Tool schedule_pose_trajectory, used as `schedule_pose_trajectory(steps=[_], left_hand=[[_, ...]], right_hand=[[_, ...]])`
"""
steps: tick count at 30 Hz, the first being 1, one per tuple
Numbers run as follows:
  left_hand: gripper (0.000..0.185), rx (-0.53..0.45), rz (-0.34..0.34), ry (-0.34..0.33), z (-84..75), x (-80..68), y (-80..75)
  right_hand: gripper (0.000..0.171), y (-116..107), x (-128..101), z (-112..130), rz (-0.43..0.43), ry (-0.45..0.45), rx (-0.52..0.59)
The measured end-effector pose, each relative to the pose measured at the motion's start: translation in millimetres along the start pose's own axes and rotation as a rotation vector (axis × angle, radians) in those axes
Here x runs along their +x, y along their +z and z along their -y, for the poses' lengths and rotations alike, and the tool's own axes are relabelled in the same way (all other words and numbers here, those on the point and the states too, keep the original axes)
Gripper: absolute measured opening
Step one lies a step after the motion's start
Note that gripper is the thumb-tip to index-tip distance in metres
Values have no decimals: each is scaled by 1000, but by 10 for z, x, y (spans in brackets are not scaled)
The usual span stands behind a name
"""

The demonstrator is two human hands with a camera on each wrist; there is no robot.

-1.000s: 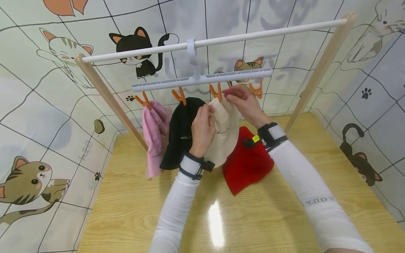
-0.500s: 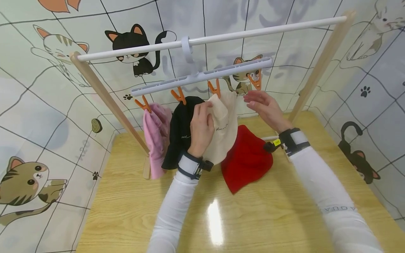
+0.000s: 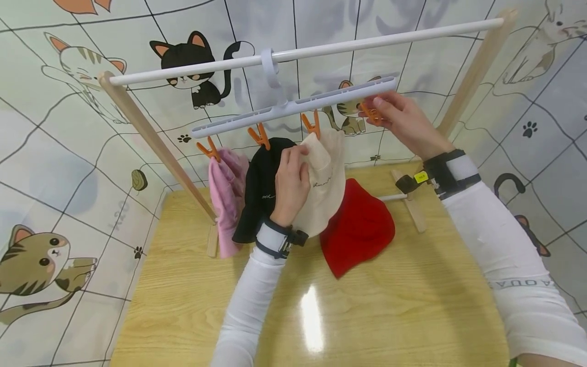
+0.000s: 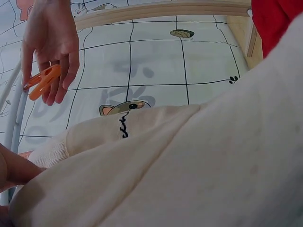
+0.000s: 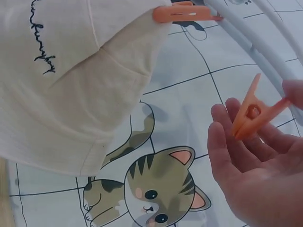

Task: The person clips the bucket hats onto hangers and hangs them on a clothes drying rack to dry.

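Observation:
My left hand (image 3: pixel 292 181) pinches the upper edge of a cream bucket hat (image 3: pixel 326 188), which hangs from an orange clip (image 3: pixel 312 124). Dark script shows on the hat; in the left wrist view its fabric (image 4: pixel 189 170) fills the lower part. At the hanger's right end, my right hand (image 3: pixel 408 120) is around another orange clip (image 5: pixel 253 111) that bears no hat. My thumb touches one handle of this clip, and relaxed fingers lie behind it. A red bucket hat (image 3: pixel 359 227) lies on the table below.
A pink hat (image 3: pixel 223 204) and a black bucket hat (image 3: pixel 259 193) hang from clips further left. The white hanger (image 3: pixel 293 108) tilts up to the right, hooked on a white rail (image 3: pixel 367 47) between wooden posts. A wooden table (image 3: pixel 183 306) lies below.
My right hand has left the cream hat and moved right and up to the clip at the hanger's end. The hanger has tilted, its right end higher. The left hand keeps its hold.

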State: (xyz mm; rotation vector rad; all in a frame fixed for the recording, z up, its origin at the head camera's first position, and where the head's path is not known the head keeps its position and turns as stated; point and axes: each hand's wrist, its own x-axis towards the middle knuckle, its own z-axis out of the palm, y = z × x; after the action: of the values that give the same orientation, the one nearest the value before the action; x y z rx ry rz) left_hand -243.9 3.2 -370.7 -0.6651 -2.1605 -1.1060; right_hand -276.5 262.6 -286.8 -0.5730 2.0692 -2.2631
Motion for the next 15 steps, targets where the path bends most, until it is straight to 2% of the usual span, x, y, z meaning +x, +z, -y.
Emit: schedule_pose_trajectory(steps=[9,15], left_hand=[[29,-2,97,1,-79,5,-122],[30,4,114,-30,-194,14,-256]], right_hand=[[28,42,-30,21,-36,-49,17],[27,58,-43,-22,-23,-63,75]])
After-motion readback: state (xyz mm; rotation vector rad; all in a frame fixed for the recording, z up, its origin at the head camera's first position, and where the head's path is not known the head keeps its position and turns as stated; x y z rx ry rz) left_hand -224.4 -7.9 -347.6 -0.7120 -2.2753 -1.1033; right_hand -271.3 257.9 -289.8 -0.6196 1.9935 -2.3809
